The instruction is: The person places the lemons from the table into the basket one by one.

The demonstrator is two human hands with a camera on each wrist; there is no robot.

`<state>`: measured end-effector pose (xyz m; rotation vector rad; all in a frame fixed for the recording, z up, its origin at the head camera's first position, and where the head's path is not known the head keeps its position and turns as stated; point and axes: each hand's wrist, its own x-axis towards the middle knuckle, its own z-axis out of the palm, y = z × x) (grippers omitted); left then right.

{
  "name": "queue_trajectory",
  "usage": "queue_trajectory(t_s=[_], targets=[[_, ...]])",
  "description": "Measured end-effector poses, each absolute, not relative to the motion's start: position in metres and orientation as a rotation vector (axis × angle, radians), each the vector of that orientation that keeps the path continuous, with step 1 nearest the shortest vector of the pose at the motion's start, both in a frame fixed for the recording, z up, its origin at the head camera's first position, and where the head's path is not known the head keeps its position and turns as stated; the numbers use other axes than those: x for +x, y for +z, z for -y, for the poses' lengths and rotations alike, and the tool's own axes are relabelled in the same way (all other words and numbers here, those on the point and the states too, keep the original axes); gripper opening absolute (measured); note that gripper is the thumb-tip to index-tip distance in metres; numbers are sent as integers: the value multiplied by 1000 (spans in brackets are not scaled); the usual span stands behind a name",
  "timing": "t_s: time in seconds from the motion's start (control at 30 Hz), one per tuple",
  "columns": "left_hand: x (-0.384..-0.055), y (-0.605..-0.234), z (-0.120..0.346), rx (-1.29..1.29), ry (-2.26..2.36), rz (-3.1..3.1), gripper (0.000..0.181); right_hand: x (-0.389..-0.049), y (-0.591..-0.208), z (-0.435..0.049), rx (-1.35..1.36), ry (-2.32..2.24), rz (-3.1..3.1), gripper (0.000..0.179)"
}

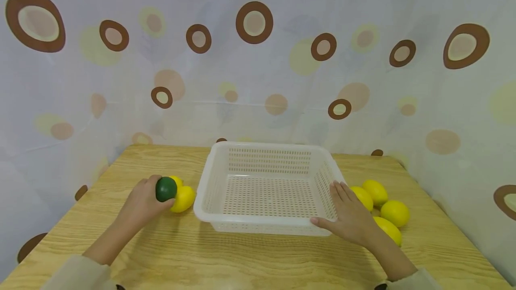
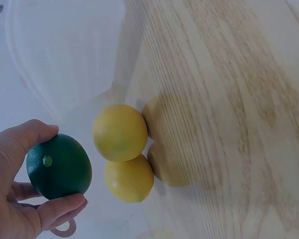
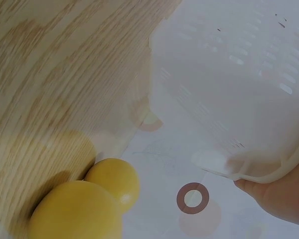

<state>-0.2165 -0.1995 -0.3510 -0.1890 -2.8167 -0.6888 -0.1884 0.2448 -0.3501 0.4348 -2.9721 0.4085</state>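
Observation:
My left hand [image 1: 141, 200] grips a dark green lime [image 1: 166, 189] between thumb and fingers. In the left wrist view the lime [image 2: 60, 167] shows its stem end, held beside two yellow lemons that touch each other, one lemon [image 2: 120, 133] partly over the other lemon [image 2: 132, 181]. A white perforated plastic basket [image 1: 258, 220] stands mid-table, just right of that pair. On its right rim, near the front corner, rests my right hand [image 1: 352, 218], fingers extended and thumb spread along the front edge. The right wrist view shows part of that hand [image 3: 284, 196] against the basket's rim.
Several yellow lemons [image 1: 395, 213] lie clustered on the wooden table [image 1: 258, 267] to the right of the basket, close behind and beside my right hand. A patterned curtain [image 1: 258, 79] hangs behind the table and along both sides.

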Motion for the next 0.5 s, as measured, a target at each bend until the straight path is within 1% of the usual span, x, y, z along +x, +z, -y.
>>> queue_trajectory(t_s=[0.5], targets=[[-219,-334,186,-203,-702,2772,61,-188,-349,-245,435,402,2971,102]])
